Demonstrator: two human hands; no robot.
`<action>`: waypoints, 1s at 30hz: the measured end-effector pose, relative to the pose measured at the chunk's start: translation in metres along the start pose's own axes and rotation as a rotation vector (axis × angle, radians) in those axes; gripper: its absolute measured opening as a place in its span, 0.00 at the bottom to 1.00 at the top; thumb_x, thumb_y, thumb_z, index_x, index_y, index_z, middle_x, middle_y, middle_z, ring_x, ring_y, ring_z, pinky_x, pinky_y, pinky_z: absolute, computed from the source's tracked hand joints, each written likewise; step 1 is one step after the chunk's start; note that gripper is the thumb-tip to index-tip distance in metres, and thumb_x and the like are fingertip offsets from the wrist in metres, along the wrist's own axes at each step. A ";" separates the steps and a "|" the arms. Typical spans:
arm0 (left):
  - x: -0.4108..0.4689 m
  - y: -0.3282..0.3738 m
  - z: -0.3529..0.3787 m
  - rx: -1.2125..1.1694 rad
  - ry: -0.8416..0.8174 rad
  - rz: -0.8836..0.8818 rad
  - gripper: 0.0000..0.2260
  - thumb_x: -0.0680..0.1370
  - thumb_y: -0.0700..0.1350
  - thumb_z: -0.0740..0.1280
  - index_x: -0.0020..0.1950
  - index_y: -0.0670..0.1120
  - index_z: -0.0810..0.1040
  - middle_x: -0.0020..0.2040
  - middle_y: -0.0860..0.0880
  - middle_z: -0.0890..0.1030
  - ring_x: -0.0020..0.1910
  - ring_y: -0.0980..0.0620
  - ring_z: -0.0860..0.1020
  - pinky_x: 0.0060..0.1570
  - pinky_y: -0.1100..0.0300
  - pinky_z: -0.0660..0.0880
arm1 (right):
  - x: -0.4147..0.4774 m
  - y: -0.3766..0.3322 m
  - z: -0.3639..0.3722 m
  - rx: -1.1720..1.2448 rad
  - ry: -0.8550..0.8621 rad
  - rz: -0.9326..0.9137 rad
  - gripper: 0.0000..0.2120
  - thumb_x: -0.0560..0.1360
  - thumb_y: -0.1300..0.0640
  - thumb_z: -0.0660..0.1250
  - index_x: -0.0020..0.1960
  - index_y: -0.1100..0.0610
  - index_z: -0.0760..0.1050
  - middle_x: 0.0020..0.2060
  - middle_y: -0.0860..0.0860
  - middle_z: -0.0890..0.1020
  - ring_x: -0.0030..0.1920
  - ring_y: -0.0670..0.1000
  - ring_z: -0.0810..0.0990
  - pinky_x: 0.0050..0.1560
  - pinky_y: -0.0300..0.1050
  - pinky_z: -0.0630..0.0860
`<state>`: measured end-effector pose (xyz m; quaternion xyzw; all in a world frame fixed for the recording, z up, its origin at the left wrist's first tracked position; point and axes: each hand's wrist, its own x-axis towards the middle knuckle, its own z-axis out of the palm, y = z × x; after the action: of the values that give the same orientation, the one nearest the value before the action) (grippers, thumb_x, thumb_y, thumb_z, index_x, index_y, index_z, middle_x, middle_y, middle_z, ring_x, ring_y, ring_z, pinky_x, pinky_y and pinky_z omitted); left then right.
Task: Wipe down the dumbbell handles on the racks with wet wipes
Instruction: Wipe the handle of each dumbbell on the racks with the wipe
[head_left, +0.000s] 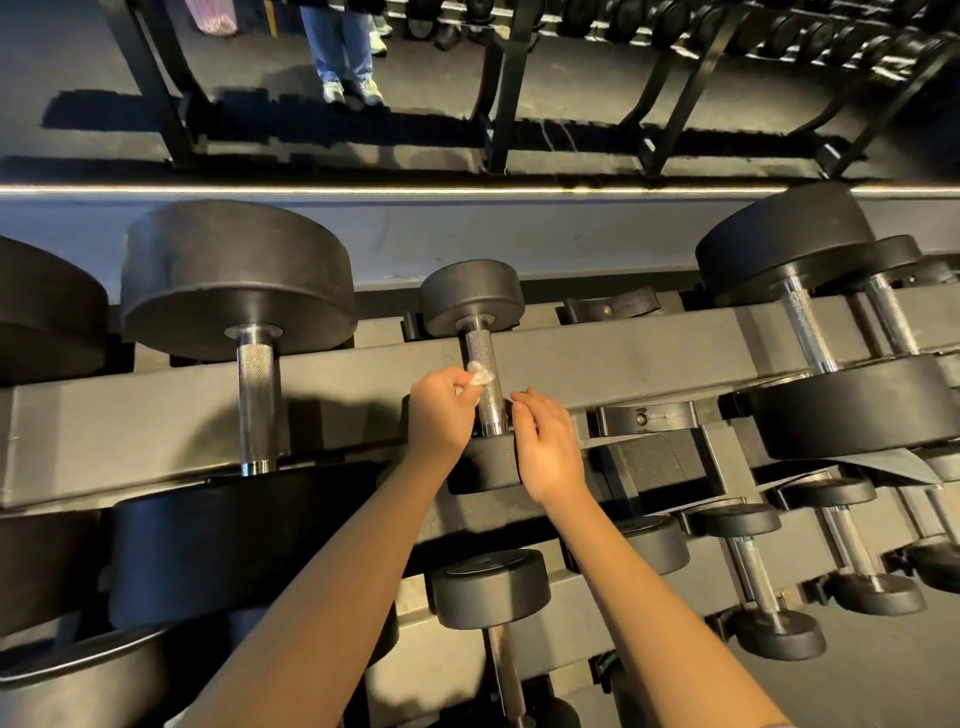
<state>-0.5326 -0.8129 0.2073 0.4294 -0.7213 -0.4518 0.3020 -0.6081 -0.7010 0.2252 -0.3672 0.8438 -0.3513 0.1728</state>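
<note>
A small black dumbbell (471, 293) lies on the top tier of the rack (649, 358), its knurled steel handle (483, 364) running towards me. My left hand (439, 415) pinches a crumpled white wet wipe (479, 375) against the left side of that handle. My right hand (548, 447) lies beside the handle's near end with fingers straight, touching the near weight head (483, 467). Much of that head is hidden by both hands.
A large dumbbell (236, 275) sits to the left and further big ones (789, 244) to the right. Smaller dumbbells (491, 587) fill the lower tiers. A mirror behind the rack shows a standing person's legs (343, 52) and more racks.
</note>
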 end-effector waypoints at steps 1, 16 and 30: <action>0.002 0.001 -0.002 0.010 -0.008 0.000 0.07 0.76 0.43 0.70 0.45 0.39 0.83 0.36 0.49 0.79 0.34 0.54 0.75 0.33 0.69 0.68 | 0.000 -0.001 0.000 -0.001 0.000 -0.001 0.16 0.82 0.55 0.55 0.64 0.59 0.74 0.63 0.53 0.76 0.68 0.51 0.68 0.66 0.42 0.61; 0.001 0.009 -0.015 0.061 -0.108 -0.149 0.06 0.74 0.43 0.72 0.42 0.40 0.81 0.38 0.45 0.80 0.37 0.50 0.76 0.37 0.60 0.72 | 0.000 0.000 -0.001 -0.003 -0.004 0.007 0.17 0.82 0.56 0.55 0.66 0.59 0.73 0.64 0.53 0.75 0.68 0.50 0.67 0.66 0.39 0.59; -0.007 0.017 -0.027 0.237 -0.270 -0.131 0.06 0.74 0.43 0.71 0.47 0.42 0.82 0.42 0.46 0.80 0.42 0.49 0.76 0.41 0.59 0.71 | 0.003 0.002 0.000 -0.030 -0.032 -0.003 0.15 0.81 0.56 0.56 0.62 0.57 0.76 0.61 0.51 0.78 0.64 0.51 0.70 0.63 0.42 0.62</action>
<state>-0.5130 -0.8131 0.2331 0.4433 -0.7740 -0.4360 0.1197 -0.6114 -0.7025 0.2241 -0.3766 0.8455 -0.3329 0.1801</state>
